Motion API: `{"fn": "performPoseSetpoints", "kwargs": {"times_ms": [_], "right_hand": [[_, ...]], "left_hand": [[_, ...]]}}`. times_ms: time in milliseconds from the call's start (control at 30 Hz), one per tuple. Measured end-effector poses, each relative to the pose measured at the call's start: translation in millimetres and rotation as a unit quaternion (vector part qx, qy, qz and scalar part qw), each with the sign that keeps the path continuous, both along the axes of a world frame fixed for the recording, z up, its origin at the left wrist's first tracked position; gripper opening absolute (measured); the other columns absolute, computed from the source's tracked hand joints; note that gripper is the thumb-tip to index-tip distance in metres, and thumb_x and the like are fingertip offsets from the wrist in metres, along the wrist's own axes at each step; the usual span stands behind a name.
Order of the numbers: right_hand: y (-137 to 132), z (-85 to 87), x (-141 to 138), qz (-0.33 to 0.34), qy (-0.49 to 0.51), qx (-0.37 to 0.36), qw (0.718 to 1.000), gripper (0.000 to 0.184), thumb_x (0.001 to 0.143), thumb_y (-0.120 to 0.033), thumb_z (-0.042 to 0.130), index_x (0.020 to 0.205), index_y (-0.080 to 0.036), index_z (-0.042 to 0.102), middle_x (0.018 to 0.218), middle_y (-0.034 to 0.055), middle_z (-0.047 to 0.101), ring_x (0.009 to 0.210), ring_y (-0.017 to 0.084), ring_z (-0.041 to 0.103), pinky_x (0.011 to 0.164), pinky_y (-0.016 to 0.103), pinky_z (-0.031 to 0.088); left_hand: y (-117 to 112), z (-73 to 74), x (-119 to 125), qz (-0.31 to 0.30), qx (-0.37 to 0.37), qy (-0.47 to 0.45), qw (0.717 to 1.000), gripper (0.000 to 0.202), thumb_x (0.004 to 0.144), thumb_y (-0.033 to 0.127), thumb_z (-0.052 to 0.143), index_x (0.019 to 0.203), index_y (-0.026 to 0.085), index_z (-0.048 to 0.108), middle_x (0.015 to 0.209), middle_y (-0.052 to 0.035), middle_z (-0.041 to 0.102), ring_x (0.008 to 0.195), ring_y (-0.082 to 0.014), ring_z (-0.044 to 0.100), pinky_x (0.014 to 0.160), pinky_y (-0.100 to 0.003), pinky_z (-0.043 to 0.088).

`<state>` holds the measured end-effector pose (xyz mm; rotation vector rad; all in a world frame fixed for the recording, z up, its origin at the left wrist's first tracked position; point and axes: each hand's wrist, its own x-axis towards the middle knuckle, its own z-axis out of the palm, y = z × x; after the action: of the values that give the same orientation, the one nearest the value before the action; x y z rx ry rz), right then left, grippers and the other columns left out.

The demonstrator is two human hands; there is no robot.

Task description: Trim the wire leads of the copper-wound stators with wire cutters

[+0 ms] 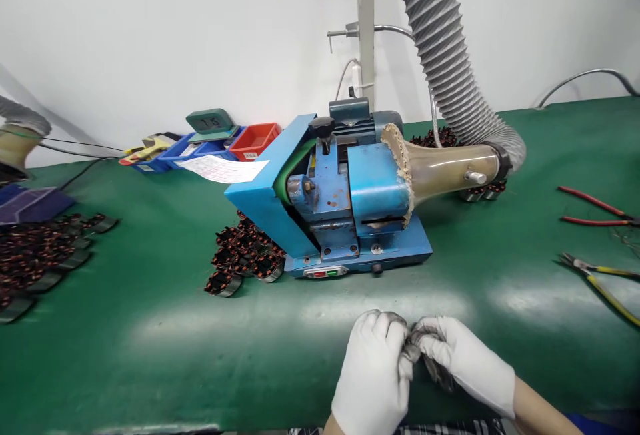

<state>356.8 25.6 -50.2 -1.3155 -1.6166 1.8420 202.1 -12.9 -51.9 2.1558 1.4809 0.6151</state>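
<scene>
Two hands: left hand (373, 372) and right hand (463, 358), both in white knit gloves with grey, soiled fingertips, meet just in front of the blue metal bench machine (345, 202).
Grip: fingers of both are curled shut on a small dark grey piece (413, 348) pinched between them (too hidden to tell what it is).
Place: the piece sits low at the near edge of the green mat-covered bench (150, 348), apart from the machine.
Risk: the small piece looks liable to slip from worn glove tips, in my judgement, since little of it shows to hold.
Machine: painted, chipped, boxy; a clear funnel with a frayed fibrous rim joins a ribbed grey hose (445, 48).
Left of machine: heaped copper-wound coils (245, 255), dark and bristly; beyond them blue and red plastic bins (225, 142).
Right of machine: red-handled pliers (595, 212) and yellow-handled cutters (600, 278), lying well apart from the hands.
</scene>
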Motion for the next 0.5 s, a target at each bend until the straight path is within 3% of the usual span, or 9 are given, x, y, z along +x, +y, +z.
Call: {"fn": "performPoseSetpoints", "kwargs": {"times_ms": [100,167,267,367,433,500], "right_hand": [[6,-1.2,9,-0.030,0.013,-0.081,0.996,0.034,0.074,-0.051,0.052,0.065,-0.018,0.045,0.042,-0.0060,0.044,0.033,0.008,0.035,0.034,0.019,0.025],[13,0.6,21,-0.094,0.029,-0.086,0.991,0.035,0.076,-0.052,0.051,0.069,-0.018,0.048,0.041,-0.0063,0.044,0.032,0.008,0.036,0.033,0.019,0.025],[15,2.9,35,-0.195,0.007,0.037,0.980,0.029,0.078,-0.046,0.052,0.076,-0.017,0.054,0.058,0.0001,0.058,0.048,0.013,0.053,0.047,0.024,0.043],[3,-3.6,29,-0.134,-0.087,0.226,0.961,0.017,0.075,-0.030,0.057,0.087,-0.019,0.063,0.089,0.0068,0.066,0.082,0.020,0.061,0.076,0.034,0.048],[-8,-12.7,17,-0.092,-0.122,0.336,0.929,0.014,0.075,-0.020,0.052,0.082,-0.022,0.065,0.084,0.0050,0.066,0.079,0.020,0.061,0.075,0.035,0.048],[-15,-21.4,8,-0.100,-0.131,0.390,0.906,0.018,0.075,-0.014,0.046,0.071,-0.021,0.062,0.070,0.0028,0.064,0.066,0.018,0.059,0.064,0.032,0.048]], "left_hand": [[0,-1.2,3,0.022,0.013,-0.022,0.999,0.024,0.068,0.008,0.039,0.086,0.019,0.049,0.089,-0.0066,0.052,0.085,-0.0231,0.045,0.085,-0.044,0.040],[2,-0.6,5,0.031,0.011,-0.037,0.999,0.019,0.069,0.007,0.038,0.080,0.020,0.048,0.086,-0.0050,0.051,0.082,-0.0219,0.044,0.081,-0.041,0.040],[3,-0.2,6,0.032,0.009,-0.049,0.998,0.018,0.070,0.007,0.039,0.078,0.021,0.047,0.085,-0.0037,0.051,0.080,-0.0210,0.044,0.077,-0.040,0.040],[3,-2.1,7,0.042,0.020,-0.049,0.998,0.019,0.069,0.006,0.039,0.078,0.021,0.048,0.085,-0.0041,0.052,0.082,-0.0217,0.045,0.077,-0.041,0.040],[2,-3.7,8,0.050,0.033,-0.044,0.997,0.021,0.070,0.006,0.038,0.081,0.020,0.049,0.086,-0.0046,0.053,0.083,-0.0224,0.046,0.079,-0.042,0.040],[1,-4.4,9,0.052,0.040,-0.040,0.997,0.022,0.071,0.007,0.038,0.082,0.020,0.051,0.086,-0.0047,0.053,0.084,-0.0225,0.046,0.080,-0.043,0.040]]}}
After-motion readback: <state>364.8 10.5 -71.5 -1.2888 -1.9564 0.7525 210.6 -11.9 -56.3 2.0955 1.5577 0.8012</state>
